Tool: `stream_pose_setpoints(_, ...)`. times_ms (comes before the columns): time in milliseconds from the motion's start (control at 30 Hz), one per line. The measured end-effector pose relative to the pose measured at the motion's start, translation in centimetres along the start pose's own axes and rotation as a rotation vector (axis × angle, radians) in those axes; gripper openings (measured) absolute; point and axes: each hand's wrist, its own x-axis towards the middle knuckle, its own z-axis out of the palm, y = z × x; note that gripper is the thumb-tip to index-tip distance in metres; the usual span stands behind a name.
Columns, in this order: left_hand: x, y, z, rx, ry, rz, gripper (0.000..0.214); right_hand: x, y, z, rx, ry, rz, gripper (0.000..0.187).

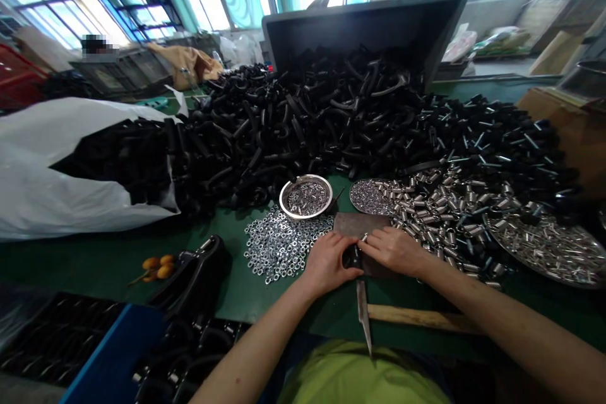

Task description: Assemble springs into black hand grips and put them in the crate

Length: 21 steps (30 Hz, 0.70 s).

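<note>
My left hand (329, 264) curls thumb and fingers around a small black part (354, 257) over a flat metal plate (353, 222). From the other side, my right hand (392, 249) pinches a small metal spring (364, 237) against the top of that part. Both hands' fingertips nearly meet, and they hide much of the piece. Just below the plate lies a hammer, its steel head (363, 315) pointing toward me and its wooden handle (419, 317) passing under my right forearm.
Left of the plate are a pile of nuts (279, 246) and a bowl (283, 199) of small pins. Springs (438, 208) and a tray (572, 279) of metal pins spread to the right. Black parts (303, 117) heap up behind, before a tipped grey bin (364, 28). Small orange fruits (163, 268) lie left.
</note>
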Motion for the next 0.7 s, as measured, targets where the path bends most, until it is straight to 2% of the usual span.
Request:
stream_pose_setpoints(100,-0.6,0.2,0.8,0.056,0.062,-0.073,0.064,-1.9,-3.3,-2.2,0.145,-0.083,0.251,0.018)
stream_pose_setpoints(167,-0.6,0.3,1.0,0.087,0.078,-0.111,0.061,-3.5,-6.0,-3.0,0.287,-0.182,0.399,0.016)
stream_pose_setpoints(233,-0.5,0.3,1.0,0.106,0.078,-0.109,0.059,-4.9,-8.3,-3.2,0.354,-0.228,0.502,0.022)
stream_pose_setpoints(300,-0.3,0.4,0.8,0.107,0.072,-0.102,0.058,-5.9,-9.8,-2.9,0.350,-0.223,0.567,0.017)
stream_pose_setpoints(400,-0.1,0.5,0.6,0.101,0.052,-0.108,0.057,-6.2,-10.2,-3.2,0.332,-0.219,0.588,0.007)
stream_pose_setpoints(533,-0.1,0.5,0.5,0.083,0.027,-0.141,0.058,-5.1,-8.4,-6.8,0.502,-0.241,0.556,0.008)
stream_pose_setpoints(600,0.0,0.4,0.4,0.067,0.013,-0.159,0.057,-4.1,-7.2,-8.7,0.597,-0.129,0.600,0.016)
stream_pose_setpoints(700,0.0,0.4,0.3,0.056,0.005,-0.158,0.057,-2.4,-5.6,-8.9,0.549,0.210,0.730,0.027)
